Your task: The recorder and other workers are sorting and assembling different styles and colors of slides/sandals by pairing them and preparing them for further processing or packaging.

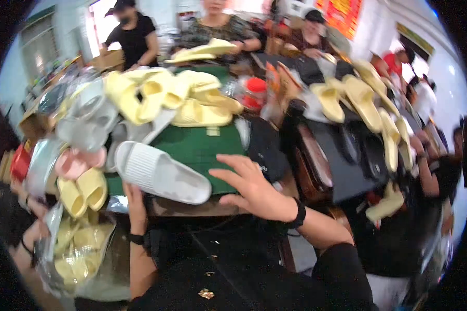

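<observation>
A light grey ribbed slipper (161, 173) lies slantwise across the front of a green mat (192, 147), its heel toward the right. At its near left edge is my left hand (135, 210). The visible fingers are stretched upward and meet the slipper's edge; whether the fingertips go beneath it I cannot tell. My right hand (257, 187) is beside the heel, open with fingers spread and nothing in it. To the left of the slipper stand a yellow slipper pair (83, 192) and pink slippers (80, 163). More grey slippers (91, 116) are heaped behind them.
Yellow slippers (155, 93) pile up along the mat's back edge. A red-lidded jar (254, 93) stands behind the mat. More yellow slippers (360, 101) lie on a dark surface to the right. A clear bag of yellow slippers (78, 254) is at lower left. Several people work around.
</observation>
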The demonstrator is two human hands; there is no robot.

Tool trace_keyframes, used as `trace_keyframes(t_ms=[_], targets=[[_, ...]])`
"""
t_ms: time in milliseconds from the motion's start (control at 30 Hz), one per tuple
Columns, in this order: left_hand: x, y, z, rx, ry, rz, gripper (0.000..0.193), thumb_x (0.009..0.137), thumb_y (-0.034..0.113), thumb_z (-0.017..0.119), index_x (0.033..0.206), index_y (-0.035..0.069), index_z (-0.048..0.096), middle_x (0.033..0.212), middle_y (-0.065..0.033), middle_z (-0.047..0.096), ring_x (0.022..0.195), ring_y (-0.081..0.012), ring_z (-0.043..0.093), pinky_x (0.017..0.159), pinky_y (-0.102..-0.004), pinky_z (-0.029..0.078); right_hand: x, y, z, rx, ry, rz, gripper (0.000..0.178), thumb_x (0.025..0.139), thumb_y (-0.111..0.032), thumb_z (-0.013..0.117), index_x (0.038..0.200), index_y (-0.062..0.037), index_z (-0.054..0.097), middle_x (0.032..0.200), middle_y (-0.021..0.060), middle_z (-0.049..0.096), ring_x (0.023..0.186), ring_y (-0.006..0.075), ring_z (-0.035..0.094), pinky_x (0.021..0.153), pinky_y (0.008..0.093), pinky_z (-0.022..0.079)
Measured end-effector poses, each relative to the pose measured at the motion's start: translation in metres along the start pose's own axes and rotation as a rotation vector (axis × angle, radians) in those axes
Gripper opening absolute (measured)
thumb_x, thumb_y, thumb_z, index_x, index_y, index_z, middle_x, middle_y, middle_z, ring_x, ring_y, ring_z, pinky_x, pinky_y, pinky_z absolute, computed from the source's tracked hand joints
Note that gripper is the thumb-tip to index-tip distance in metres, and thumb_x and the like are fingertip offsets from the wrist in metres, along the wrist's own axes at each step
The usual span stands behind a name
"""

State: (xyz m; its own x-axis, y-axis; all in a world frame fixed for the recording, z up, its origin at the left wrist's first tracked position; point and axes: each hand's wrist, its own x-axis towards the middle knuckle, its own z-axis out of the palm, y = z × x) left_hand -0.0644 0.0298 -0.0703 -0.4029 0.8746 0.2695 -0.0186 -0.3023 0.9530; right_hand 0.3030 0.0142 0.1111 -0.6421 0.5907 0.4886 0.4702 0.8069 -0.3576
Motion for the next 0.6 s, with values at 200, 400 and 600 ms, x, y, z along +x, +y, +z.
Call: trace_keyframes(t_ms=[200, 400, 600], targets=[[0.004, 0.029, 0.027, 0.004, -0.019, 0.032, 0.058, 0.107, 0.026, 0.048, 0.154, 0.001, 0.026, 0.147, -0.0127, 0.043, 0.125, -0.0213, 0.046, 0.104, -0.0348, 0.039, -0.073, 0.002, -0.058, -0.353, 0.391, 0.257, 0.052, 0.072, -0.007, 0.079, 0.121, -0.0081, 0.064, 0.135, 0.0155, 0.052, 0.124, 0.0375, 0.047, 0.105, 0.0467, 0.037], [-0.010, 0.055, 0.021, 0.218, 0.063, 0.063, 0.067, 0.102, 0.031, 0.057, 0.151, -0.002, 0.026, 0.137, -0.0170, 0.045, 0.124, -0.0253, 0.045, 0.108, -0.0369, 0.036, -0.142, 0.017, -0.080, -0.281, 0.628, 0.574, 0.037, 0.076, 0.004, 0.072, 0.112, -0.0035, 0.066, 0.117, 0.0134, 0.065, 0.111, 0.0303, 0.059, 0.098, 0.0376, 0.046], [-0.013, 0.090, 0.049, 0.288, 0.127, 0.124, 0.082, 0.091, 0.024, 0.072, 0.152, 0.002, 0.023, 0.129, -0.0181, 0.051, 0.117, -0.0250, 0.051, 0.100, -0.0368, 0.043, -0.125, 0.020, -0.060, 0.176, 0.683, 0.631, 0.030, 0.085, 0.011, 0.059, 0.112, 0.0005, 0.064, 0.113, 0.0056, 0.063, 0.105, 0.0157, 0.060, 0.095, 0.0289, 0.046]])
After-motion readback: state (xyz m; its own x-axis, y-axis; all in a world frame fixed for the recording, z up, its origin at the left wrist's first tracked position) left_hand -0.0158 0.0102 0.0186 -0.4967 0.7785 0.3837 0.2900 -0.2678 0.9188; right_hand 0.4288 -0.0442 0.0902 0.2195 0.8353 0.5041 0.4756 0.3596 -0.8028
